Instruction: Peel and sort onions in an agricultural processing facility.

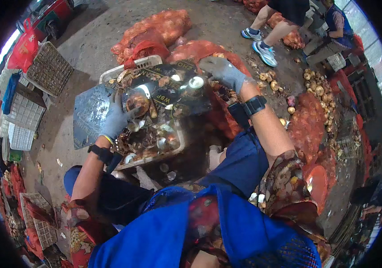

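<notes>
A dark board [88, 117] lies across a pale plastic crate [181, 142] in front of me. My left hand [116, 117], in a grey glove, is over the board's left part, fingers apart, beside a brownish onion [138, 102]; whether it touches the onion is unclear. Close to that onion lies a knife with a wooden handle [152, 109]. A shiny round metal piece [195, 83] sits on the board's right side. Beyond it my gloved right hand [224, 72] reaches to an open red mesh bag of onions [200, 48], fingers stretched out, with nothing visible in them.
Onion skins and scraps [148, 139] fill the crate below the board. Another full mesh bag [164, 27] lies behind. Loose onions [318, 89] and a large red bag [307, 120] are on the right. A person's shoes [263, 52] stand nearby; stacked crates [25, 107] line the left.
</notes>
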The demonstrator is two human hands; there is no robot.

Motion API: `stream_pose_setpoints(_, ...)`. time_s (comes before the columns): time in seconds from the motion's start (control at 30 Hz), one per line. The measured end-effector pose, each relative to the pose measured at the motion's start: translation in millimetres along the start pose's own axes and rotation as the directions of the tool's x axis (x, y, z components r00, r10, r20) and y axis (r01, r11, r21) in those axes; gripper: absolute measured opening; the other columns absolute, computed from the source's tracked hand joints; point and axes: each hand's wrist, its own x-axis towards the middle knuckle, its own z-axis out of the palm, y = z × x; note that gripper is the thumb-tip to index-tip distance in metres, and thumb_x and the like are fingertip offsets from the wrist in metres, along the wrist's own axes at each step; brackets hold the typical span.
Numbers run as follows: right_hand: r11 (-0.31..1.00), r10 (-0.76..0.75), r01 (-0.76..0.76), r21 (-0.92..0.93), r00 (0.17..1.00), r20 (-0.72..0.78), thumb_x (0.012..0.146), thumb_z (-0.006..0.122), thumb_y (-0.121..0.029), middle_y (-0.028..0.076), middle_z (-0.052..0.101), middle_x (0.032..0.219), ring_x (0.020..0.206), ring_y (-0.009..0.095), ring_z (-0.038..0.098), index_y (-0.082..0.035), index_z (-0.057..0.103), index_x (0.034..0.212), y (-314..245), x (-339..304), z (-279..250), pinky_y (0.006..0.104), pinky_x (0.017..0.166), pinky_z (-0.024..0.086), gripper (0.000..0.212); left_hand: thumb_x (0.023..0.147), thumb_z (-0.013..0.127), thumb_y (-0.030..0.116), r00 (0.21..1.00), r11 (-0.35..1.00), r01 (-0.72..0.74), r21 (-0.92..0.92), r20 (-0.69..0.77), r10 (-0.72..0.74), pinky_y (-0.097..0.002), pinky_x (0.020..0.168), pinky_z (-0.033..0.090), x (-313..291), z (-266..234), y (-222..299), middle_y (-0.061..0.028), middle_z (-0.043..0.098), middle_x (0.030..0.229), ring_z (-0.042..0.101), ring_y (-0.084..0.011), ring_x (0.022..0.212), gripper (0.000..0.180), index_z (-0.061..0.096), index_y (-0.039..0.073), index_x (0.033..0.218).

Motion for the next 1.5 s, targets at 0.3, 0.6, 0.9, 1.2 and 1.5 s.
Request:
stream_pose_setpoints(0.3,0.771,-0.201,0.282,0.571,0.959,-0.202,0.088,0.064,-0.018,0.012,0.064,0.12,0.1,0.021,0.067,0.0,0.055,0.129,-54.6,27.6,12.7,0.033,0.086,0.055,0.046,0.093,0.064,0.012,0.968,0.819,0.216,-0.531,0.004,-0.252,-0.0362,0.103,0.044,-38.9,-56.5,6.2,-0.0154,0.044,0.147,0.046,-0.0261,0.131,0.063,0.035,0.0,0.147)
stream_pose_setpoints(0.6,0.448,0.552,-0.649,0.615,0.742,0.381,0.095,0.058,-0.025,0.009,0.068,0.105,0.095,0.014,0.062,0.0,0.063,0.12,-65.9,61.5,68.1,0.0279,0.086,0.048,0.036,0.082,0.073,0.007,0.94,0.96,0.278,-0.019,0.21,-0.268,-0.0463,0.103,0.043,-60.8,-58.5,-9.6,-0.0281,0.051,0.134,0.051,-0.0457,0.122,0.049,0.053,-0.005,0.126)
stream_pose_setpoints(0.9,0.324,0.464,-0.737,0.593,0.67,0.579,0.092,0.062,-0.022,0.012,0.065,0.113,0.1,0.019,0.063,-0.002,0.063,0.119,-62.8,54.8,111.8,0.0308,0.088,0.049,0.033,0.083,0.062,-0.002,0.907,0.84,0.377,-0.391,0.339,-0.249,-0.0391,0.098,0.045,-26.4,-49.7,12.4,-0.0228,0.058,0.126,0.06,-0.0335,0.114,0.042,0.055,-0.005,0.124)
stream_pose_setpoints(1.2,-0.246,0.423,-0.713,0.656,0.53,0.735,0.092,0.057,-0.018,0.018,0.067,0.098,0.089,0.028,0.066,0.0,0.062,0.114,-120.4,38.3,115.9,0.0362,0.082,0.05,0.029,0.084,0.067,0.005,0.896,0.89,0.22,-0.398,0.443,-0.024,-0.0439,0.099,0.045,28.1,0.7,80.9,-0.0232,0.057,0.128,0.056,-0.0417,0.117,0.046,0.055,-0.003,0.127)
stream_pose_setpoints(1.5,0.216,0.631,-0.616,0.757,0.68,0.374,0.094,0.055,-0.022,0.02,0.068,0.09,0.085,0.033,0.068,-0.003,0.065,0.101,-103.1,-39.1,101.9,0.0414,0.074,0.052,0.022,0.084,0.067,0.016,0.816,0.994,-0.059,-0.09,0.569,0.1,-0.0455,0.106,0.041,104.3,68.8,87.8,-0.0285,0.036,0.147,0.045,-0.045,0.128,0.064,0.041,-0.001,0.14)
